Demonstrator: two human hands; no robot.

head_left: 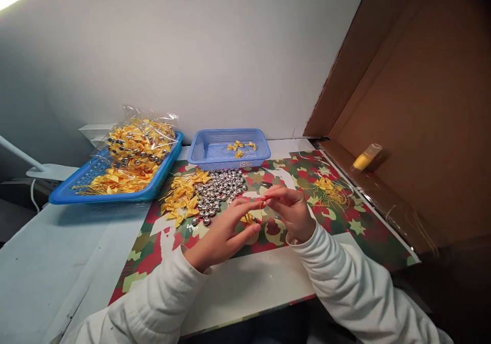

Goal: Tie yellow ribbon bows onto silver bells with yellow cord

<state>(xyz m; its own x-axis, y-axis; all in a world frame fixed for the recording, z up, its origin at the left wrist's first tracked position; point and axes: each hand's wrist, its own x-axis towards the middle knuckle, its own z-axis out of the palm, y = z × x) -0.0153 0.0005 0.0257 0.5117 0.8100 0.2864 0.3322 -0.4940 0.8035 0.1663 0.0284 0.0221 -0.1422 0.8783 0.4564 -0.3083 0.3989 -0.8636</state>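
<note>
both hands meet over the middle of the patterned mat (345, 241), left hand (226, 231) and right hand (293, 211) pinched together on a tiny yellow bow (250, 218), probably so it stays steady, with the silver bells (220, 188) heaped just behind toward the far edge.

Small craft-assembly bench, likely a home or piecework workshop. Plain table (57, 262) pushed against a bare wall (192, 52), cardboard (422, 103) as a side screen. Patterned mat (345, 221) as work surface. Parts in bulk: heap of yellow bows (184, 195), heap of silver bells (220, 188), blue trays (76, 193) holding bagged stock and a few finished pieces
</note>
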